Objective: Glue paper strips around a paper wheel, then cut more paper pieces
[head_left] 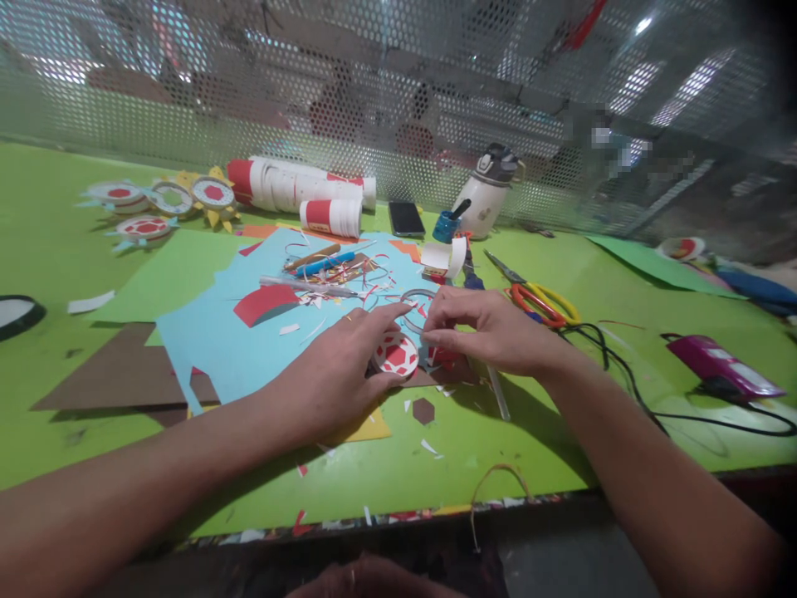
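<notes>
My left hand (345, 365) curls its thumb and fingers around a small round paper piece (397, 355), white with a red hexagon pattern, like a cup base. Close beside it, my right hand (491, 328) is closed in a pinch at a thin greyish ring (408, 297), which stands just behind the paper piece. The ring's right side is hidden by my fingers. Under both hands lie light blue paper (205, 324) and brown paper (118, 374). A brown hexagon (424, 410) rests just in front.
Scissors (529, 291) lie right of my hands, beyond them a cut cup piece (443, 259). Pens (324, 264) sit among paper scraps. Stacked paper cups (330, 218), a phone (406, 219) and a bottle (486, 195) stand along the perforated screen. A cabled purple device (722, 365) is at right; finished paper turtles (146, 228) at left.
</notes>
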### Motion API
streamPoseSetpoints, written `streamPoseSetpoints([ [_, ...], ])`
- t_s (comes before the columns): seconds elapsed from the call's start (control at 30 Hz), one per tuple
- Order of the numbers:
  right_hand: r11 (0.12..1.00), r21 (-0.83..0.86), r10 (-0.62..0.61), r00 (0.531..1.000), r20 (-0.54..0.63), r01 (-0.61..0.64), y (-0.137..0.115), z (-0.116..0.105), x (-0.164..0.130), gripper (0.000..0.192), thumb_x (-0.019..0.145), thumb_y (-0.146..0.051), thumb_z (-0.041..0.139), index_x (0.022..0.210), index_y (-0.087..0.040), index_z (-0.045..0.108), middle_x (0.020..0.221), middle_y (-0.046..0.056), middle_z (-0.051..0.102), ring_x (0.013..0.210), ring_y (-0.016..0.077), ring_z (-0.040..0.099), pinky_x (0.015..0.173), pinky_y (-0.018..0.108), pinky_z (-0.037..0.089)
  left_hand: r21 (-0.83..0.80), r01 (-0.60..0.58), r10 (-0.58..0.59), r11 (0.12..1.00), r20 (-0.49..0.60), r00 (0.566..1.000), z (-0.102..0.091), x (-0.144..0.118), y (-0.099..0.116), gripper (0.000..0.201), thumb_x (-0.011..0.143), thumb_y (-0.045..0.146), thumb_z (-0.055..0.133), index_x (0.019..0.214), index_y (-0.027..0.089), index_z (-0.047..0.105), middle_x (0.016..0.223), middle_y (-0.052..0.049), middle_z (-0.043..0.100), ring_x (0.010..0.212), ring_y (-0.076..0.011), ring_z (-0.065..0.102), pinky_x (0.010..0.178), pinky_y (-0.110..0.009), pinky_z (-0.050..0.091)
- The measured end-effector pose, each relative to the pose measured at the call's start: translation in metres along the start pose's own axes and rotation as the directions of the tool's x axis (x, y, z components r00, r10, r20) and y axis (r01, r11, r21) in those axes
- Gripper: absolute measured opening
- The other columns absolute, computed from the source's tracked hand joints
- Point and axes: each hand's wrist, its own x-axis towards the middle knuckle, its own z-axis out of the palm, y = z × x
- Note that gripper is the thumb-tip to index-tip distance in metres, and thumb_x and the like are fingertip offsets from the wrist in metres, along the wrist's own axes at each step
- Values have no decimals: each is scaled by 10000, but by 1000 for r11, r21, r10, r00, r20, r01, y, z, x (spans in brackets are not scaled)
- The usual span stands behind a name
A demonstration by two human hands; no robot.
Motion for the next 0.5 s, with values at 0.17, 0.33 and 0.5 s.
streamPoseSetpoints([
  [0.17,999,-3,46,998,-30,-46,-1,-6,-8,171,855,-230,595,727,-140,665,749,51,631,718,168,577,696,309,450,-19,18,-18,1000,4,1000,-2,0,2,625,821,323,623,1385,302,356,1146,-38,643,1032,-221,606,861,-350,474],
  [0.33,990,-103,86,989,-122,-99,2,-26,-24,141,835,-266,618,779,-156,686,783,59,674,730,180,603,695,314,455,-22,43,-44,999,-11,999,-6,-2,3,621,819,305,610,1387,292,359,1229,-46,618,1085,-231,592,891,-357,474],
  [0.5,911,-367,138,979,-150,-185,12,-38,-47,154,848,-196,563,732,-156,656,719,58,653,638,163,571,617,295,439,-14,58,-58,998,4,998,-5,-2,-1,583,826,350,591,1367,290,381,1229,-72,616,1080,-271,598,842,-396,498],
])
